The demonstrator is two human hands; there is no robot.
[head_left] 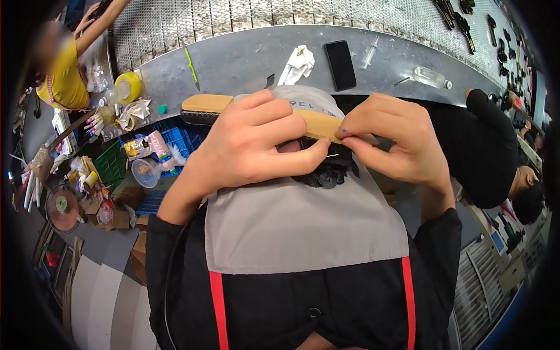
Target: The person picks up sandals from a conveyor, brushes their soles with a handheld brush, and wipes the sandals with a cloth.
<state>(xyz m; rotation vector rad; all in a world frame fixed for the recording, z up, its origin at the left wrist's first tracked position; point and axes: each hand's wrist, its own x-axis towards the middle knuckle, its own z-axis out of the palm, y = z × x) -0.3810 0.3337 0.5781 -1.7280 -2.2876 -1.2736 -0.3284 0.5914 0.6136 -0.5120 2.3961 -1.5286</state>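
Note:
A sandal (207, 104) with a tan footbed and a dark textured side lies across my lap, above the grey apron (309, 227). My left hand (256, 140) is closed round its middle, fingers over the top. At its right end, my right hand (396, 137) pinches the edge between thumb and forefinger. A thin pale strand shows just below that pinch. The black upper (328, 175) hangs beneath the footbed, partly hidden by my left hand. Whether anything small is in the right fingertips is hidden.
On the metal bench lie a phone (340, 65), crumpled white cloth (297, 65), a syringe (370, 52), a clear bottle (431, 77) and a green pen-like tool (191, 67). Beyond runs a mesh conveyor (233, 17). Co-workers sit left and right. Crates stand below left.

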